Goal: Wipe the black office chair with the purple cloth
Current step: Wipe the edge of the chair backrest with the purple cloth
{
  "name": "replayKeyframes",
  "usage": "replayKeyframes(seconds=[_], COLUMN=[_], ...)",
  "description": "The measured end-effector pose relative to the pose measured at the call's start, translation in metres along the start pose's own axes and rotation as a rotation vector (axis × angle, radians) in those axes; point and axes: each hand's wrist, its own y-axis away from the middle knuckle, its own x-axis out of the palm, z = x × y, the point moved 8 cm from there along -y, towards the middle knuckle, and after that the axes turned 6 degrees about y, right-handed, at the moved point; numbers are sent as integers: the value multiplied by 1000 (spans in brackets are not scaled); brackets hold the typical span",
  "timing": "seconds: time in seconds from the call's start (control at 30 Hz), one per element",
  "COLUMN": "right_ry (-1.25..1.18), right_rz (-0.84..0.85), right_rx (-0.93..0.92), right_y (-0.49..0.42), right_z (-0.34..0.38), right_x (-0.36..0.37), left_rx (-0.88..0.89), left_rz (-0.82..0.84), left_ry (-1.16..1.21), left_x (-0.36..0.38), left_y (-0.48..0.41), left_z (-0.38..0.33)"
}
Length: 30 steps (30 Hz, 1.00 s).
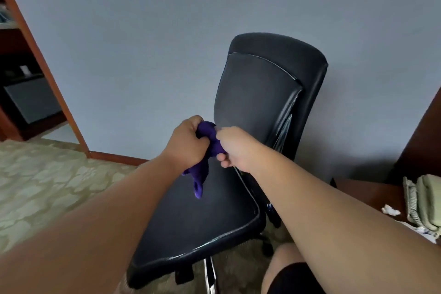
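The black office chair stands against the grey wall, its seat turned toward me and its backrest upright. Both hands meet above the back of the seat, holding the purple cloth bunched between them. My left hand grips the cloth from the left, fingers curled round it. My right hand pinches it from the right. A loose end of the cloth hangs down below my left hand, just above the seat. Part of the cloth is hidden inside the hands.
A wooden door frame and dark shelving stand at the left. At the right a wooden desk carries a beige telephone and a crumpled tissue. Patterned carpet covers the floor. My knee shows beside the chair base.
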Motion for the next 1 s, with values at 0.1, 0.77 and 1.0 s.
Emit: replayKeyframes(seconds=[0.1,0.77,1.0], right_ry=[-11,873,817], right_rz=[-137,-549,-930], right_rx=[-39,-361,-484], right_y=[14,56,56], right_z=[11,118,150], right_x=[-27,-164,-243], left_rx=[-79,-100,-48], left_rz=[99,-83,-50], left_ry=[122,588,422], left_x=[14,67,83], left_y=[6,-28,-51], left_z=[-22,-87,-101])
